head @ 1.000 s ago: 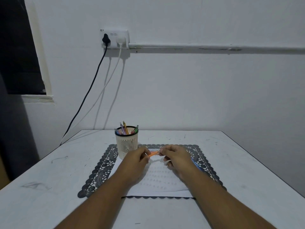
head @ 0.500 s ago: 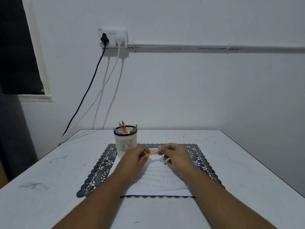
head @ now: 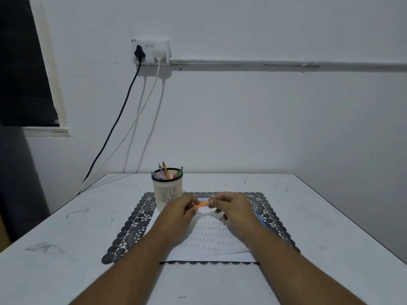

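A: Layout, big to small?
B: Scuffed white table (head: 66, 271). Centred on it is a dark, lace-edged rectangular placemat (head: 136, 219). A white printed paper sheet (head: 209, 245) lies on the mat and reaches its 6 o'clock edge.
A: Holder?
B: Cream slotted plastic pen cup (head: 167, 192), upright at the mat's 10 o'clock corner. Several coloured pens (head: 164, 171) stick out of the top.
A: Hands?
B: Left hand (head: 178, 213) and right hand (head: 233, 209) are both over the sheet's 12 o'clock end, fingertips facing. Each is clamped on one end of a slim orange plastic pen (head: 203, 204): left pinches the 8 o'clock end, right the 2 o'clock end.
A: Pen position?
B: Bridging the two hands, near level, left end slightly lower. Near the cup at its 4 o'clock, not touching it.
A: Anything else?
B: Blue pen (head: 261, 220) on the mat at the right hand's 4 o'clock, partly hidden by the wrist. Can't tell if they touch.
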`<state>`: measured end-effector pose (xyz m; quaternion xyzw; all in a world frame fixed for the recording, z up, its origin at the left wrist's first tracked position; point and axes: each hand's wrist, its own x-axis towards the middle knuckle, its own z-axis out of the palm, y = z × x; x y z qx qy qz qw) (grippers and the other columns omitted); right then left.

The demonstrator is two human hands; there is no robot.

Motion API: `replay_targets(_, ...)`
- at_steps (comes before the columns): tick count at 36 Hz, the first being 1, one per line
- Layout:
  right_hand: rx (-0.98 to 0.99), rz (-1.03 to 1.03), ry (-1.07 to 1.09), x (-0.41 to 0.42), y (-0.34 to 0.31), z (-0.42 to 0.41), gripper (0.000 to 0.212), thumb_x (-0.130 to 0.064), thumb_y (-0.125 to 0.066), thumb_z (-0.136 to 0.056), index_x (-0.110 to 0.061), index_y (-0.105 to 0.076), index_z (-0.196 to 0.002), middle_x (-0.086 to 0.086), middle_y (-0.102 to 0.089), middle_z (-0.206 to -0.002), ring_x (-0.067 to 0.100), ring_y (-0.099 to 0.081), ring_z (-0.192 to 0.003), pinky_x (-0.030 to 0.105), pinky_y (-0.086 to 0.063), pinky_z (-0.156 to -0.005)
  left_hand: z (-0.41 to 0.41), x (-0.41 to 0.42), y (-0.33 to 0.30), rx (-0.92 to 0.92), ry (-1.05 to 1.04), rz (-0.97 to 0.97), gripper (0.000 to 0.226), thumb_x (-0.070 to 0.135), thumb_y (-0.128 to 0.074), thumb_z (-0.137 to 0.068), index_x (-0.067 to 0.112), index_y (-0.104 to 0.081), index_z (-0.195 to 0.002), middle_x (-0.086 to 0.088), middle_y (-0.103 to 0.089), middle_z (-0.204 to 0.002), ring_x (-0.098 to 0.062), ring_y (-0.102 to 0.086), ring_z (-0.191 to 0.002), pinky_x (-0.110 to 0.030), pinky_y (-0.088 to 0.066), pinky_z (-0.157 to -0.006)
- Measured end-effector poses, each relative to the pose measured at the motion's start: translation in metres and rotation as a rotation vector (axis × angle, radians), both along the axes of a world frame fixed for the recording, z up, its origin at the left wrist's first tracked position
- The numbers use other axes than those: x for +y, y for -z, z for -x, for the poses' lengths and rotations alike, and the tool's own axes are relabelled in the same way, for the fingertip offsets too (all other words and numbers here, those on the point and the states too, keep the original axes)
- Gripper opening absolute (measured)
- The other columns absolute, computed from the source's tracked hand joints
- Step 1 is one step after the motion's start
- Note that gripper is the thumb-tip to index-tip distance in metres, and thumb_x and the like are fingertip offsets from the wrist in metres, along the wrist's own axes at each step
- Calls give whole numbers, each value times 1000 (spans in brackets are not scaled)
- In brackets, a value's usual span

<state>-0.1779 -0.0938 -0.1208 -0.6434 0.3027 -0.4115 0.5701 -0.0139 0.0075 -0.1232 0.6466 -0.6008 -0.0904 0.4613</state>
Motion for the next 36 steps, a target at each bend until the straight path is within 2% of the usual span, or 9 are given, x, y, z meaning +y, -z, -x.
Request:
replay_targets(3,59,57,-11,1,-8,7,9,-13,-76,-93,-13,-83,-89,10,-77,-85,12,-59,-73,23,-44,-57,1,0,-1,-27,-13,-8,19,12,-63,-99,29,-66,-91,8,-63,-73,-1,-54,-65,-15,-40,-58)
replay_targets(6,205,211,56,-7,-18,18,11,-16,-72,-96,-15,-82,-94,-1,-79,-84,7,-62,-67,11,-42,-53,3,0,-1,-50,-35,-16,18,12,-62,-99,27,-66,-92,6,-64,-75,-1,-56,-66,-14,-40,-58)
replay_targets(10,272,256,197,-26,-22,32,17,-9,-68,-95,-19,-77,-85,-3,-77,-77,7,-60,-59,18,-47,-59,2,0,0,-72,-77,-56,17,16,-60,-100,30,-65,-91,8,-65,-75,1,-58,-68,-15,-39,-58)
replay_targets(12,404,284,223,-32,-19,39,18,-9,-68,-94,-19,-75,-81,-3,-75,-76,6,-59,-60,24,-47,-65,-1,-1,1,-81,-101,-73,17,17,-61,-100,31,-65,-91,10,-66,-74,0,-60,-69,-20,-42,-60)
replay_targets(16,614,329,166,-33,-12,47,16,-9,-73,-89,-20,-75,-78,-6,-71,-75,6,-61,-64,19,-44,-59,-4,-3,2,-85,-128,-107,18,15,-61,-98,31,-65,-91,8,-68,-74,-6,-63,-70,-27,-49,-64)
replay_targets(21,677,390,77,-24,-11,37,9,-25,-82,-82,-31,-76,-82,-9,-62,-74,6,-57,-66,23,-42,-60,-2,-2,1,-80,-133,-117,16,14,-62,-97,29,-67,-95,7,-68,-77,-8,-64,-75,-29,-52,-68)
replay_targets(25,755,456,45,-17,-6,28,10,-25,-82,-87,-31,-77,-92,-10,-64,-83,4,-59,-71,16,-42,-56,-2,0,-1,-95,-125,-125,15,15,-62,-97,29,-67,-96,8,-68,-77,-7,-63,-74,-31,-52,-69)
replay_targets(29,860,519,50,-16,-6,23,10,-24,-76,-90,-31,-73,-83,-10,-69,-85,9,-65,-82,32,-53,-78,-2,0,-1,-104,-127,-140,15,16,-62,-98,30,-67,-95,7,-67,-78,-10,-63,-76,-36,-54,-73)
replay_targets(36,849,539,98,-13,-5,23,10,-21,-68,-93,-25,-69,-84,-10,-70,-87,9,-64,-85,34,-53,-78,2,1,-3,-101,-122,-146,14,14,-60,-99,26,-67,-97,5,-68,-76,-9,-63,-71,-31,-53,-67)
